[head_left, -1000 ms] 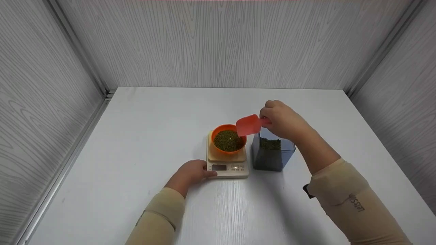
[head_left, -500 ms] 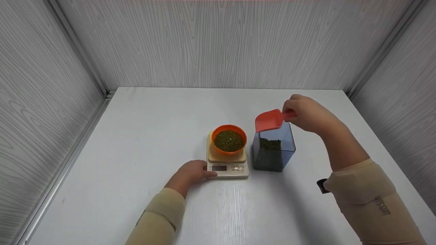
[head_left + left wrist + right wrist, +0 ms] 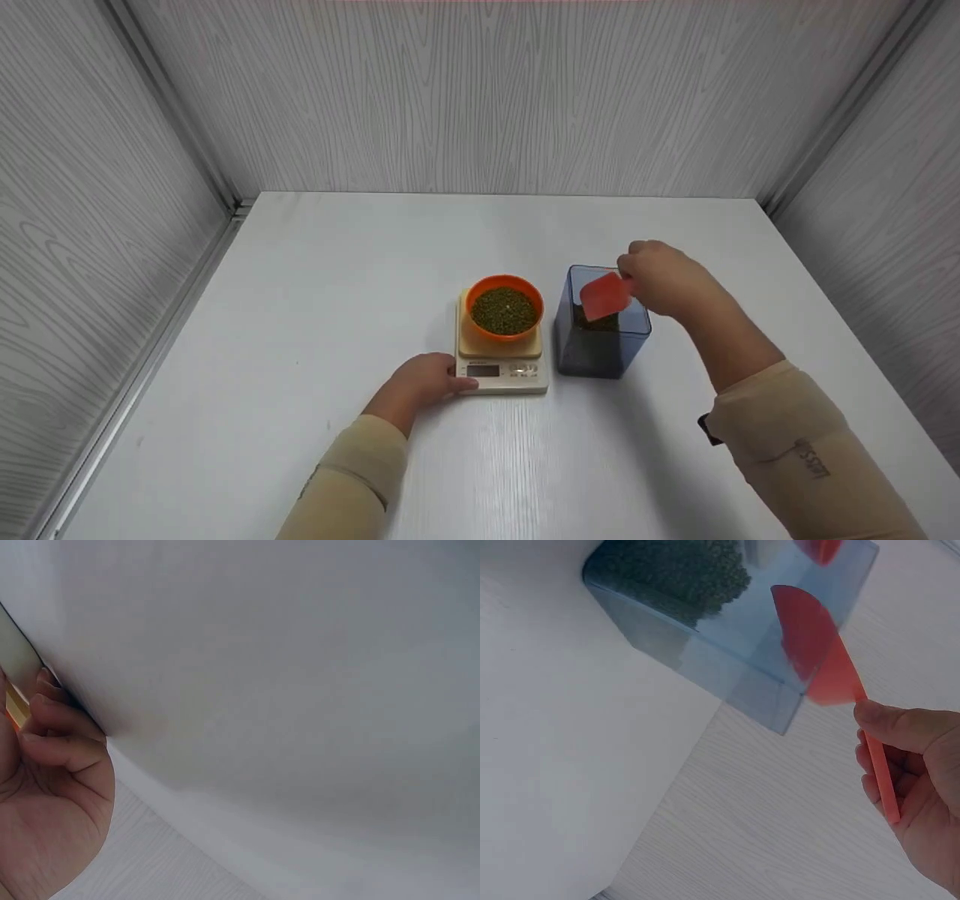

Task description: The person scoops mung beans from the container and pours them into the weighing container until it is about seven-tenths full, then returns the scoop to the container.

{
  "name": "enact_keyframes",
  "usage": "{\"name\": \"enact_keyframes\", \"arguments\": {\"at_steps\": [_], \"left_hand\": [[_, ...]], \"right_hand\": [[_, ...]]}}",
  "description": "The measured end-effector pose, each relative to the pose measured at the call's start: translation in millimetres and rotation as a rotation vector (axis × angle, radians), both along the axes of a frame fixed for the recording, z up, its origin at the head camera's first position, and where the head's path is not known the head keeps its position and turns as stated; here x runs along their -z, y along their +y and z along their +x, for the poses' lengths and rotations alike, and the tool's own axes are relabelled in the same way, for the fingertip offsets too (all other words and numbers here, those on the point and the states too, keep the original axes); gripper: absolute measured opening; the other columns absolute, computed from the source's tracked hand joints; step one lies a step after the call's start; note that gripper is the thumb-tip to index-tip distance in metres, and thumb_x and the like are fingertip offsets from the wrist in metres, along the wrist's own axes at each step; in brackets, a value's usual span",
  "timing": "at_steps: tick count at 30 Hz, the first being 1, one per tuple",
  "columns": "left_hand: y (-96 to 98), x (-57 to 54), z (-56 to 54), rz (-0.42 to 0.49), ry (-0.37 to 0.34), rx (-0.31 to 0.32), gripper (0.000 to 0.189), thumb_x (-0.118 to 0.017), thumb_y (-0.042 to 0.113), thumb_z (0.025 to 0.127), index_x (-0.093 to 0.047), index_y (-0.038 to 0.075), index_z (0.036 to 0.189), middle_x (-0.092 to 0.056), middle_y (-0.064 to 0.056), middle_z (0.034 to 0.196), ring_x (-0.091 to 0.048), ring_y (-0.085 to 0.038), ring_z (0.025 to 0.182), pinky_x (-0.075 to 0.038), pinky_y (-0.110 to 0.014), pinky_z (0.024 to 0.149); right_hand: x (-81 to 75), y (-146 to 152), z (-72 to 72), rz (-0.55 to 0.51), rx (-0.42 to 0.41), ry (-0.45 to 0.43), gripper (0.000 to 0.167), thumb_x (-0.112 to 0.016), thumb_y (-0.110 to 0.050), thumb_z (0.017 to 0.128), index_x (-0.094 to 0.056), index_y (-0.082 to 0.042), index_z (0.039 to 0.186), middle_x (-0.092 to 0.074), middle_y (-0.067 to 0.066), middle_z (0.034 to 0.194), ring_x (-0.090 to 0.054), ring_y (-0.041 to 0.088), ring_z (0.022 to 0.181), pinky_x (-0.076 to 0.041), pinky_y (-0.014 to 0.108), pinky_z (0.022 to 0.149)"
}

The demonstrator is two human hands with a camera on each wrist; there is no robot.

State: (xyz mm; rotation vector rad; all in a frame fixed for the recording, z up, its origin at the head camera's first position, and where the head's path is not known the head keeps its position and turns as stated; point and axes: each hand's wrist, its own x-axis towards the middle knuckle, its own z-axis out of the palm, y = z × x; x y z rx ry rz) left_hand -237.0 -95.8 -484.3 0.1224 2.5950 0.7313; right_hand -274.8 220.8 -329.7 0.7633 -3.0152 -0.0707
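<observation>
My right hand (image 3: 664,279) pinches the handle of a red plastic scoop (image 3: 606,296). Its blade sits inside the top of a clear bluish square container (image 3: 592,356), above dark green granules (image 3: 682,577); the right wrist view has the blade just within the rim. To the left is a white kitchen scale (image 3: 517,385), carrying an orange bowl (image 3: 506,337) filled with similar green granules. My left hand (image 3: 427,377) holds the scale's front left corner, thumb on top near the display and fingers curled against the side, as the left wrist view (image 3: 56,787) partly confirms.
Everything stands on a white table (image 3: 315,300). Grey wood-grain panels (image 3: 480,97) rise behind it and at both sides. The container is close to the scale's right side, with a narrow gap between.
My right hand has carried the scoop from over the bowl's rim rightward, then down into the container's top. The left hand, scale and bowl have stayed in place.
</observation>
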Motion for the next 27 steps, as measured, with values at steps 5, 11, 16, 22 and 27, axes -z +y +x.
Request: {"name": "enact_keyframes", "arguments": {"at_steps": [5, 11, 16, 22, 27], "left_hand": [[-0.3, 0.9, -0.1, 0.006, 0.003, -0.006, 0.045, -0.064, 0.053, 0.077, -0.064, 0.014, 0.1, -0.062, -0.002, 0.097, -0.053, -0.02, 0.092, -0.039, -0.041, 0.093], [0.0, 2.3, -0.1, 0.004, -0.007, -0.006, 0.048, -0.064, 0.054, 0.077, -0.064, 0.014, 0.103, -0.062, -0.001, 0.098, -0.053, -0.02, 0.092, -0.039, -0.042, 0.093], [0.5, 3.3, -0.5, 0.004, -0.001, -0.001, 0.046, -0.064, 0.055, 0.077, -0.064, 0.014, 0.1, -0.061, -0.001, 0.094, -0.053, -0.019, 0.089, -0.04, -0.042, 0.091], [0.0, 2.1, -0.5, 0.002, 0.007, -0.001, 0.047, -0.064, 0.054, 0.077, -0.064, 0.014, 0.101, -0.062, -0.001, 0.096, -0.053, -0.02, 0.091, -0.04, -0.041, 0.092], [0.4, 1.5, -0.1, 0.003, 0.01, 0.004, 0.045, -0.065, 0.053, 0.077, -0.064, 0.014, 0.1, -0.062, 0.0, 0.094, -0.052, -0.019, 0.088, -0.04, -0.041, 0.091]], "right_hand": [[16.6, -7, -4.4, 0.128, -0.049, 0.054, 0.026, -0.064, 0.011, 0.073, -0.064, 0.001, 0.096, -0.057, 0.016, 0.088, -0.055, 0.029, 0.083, -0.05, 0.038, 0.076], [29.7, -11, -6.0, 0.234, -0.106, 0.066, 0.031, -0.064, 0.011, 0.073, -0.064, 0.0, 0.102, -0.058, 0.017, 0.096, -0.055, 0.03, 0.09, -0.048, 0.04, 0.083], [38.6, -11, -5.2, 0.273, -0.167, 0.051, 0.033, -0.066, 0.012, 0.072, -0.065, -0.002, 0.102, -0.059, 0.016, 0.1, -0.055, 0.03, 0.094, -0.046, 0.04, 0.086], [42.8, -9, -4.9, 0.191, -0.184, -0.008, 0.024, -0.065, 0.008, 0.074, -0.068, -0.004, 0.095, -0.059, 0.012, 0.089, -0.056, 0.025, 0.085, -0.049, 0.037, 0.08], [40.0, -8, -4.1, 0.087, -0.165, -0.097, 0.015, -0.062, 0.005, 0.077, -0.067, -0.005, 0.086, -0.053, 0.006, 0.077, -0.05, 0.02, 0.072, -0.048, 0.034, 0.067]]}}
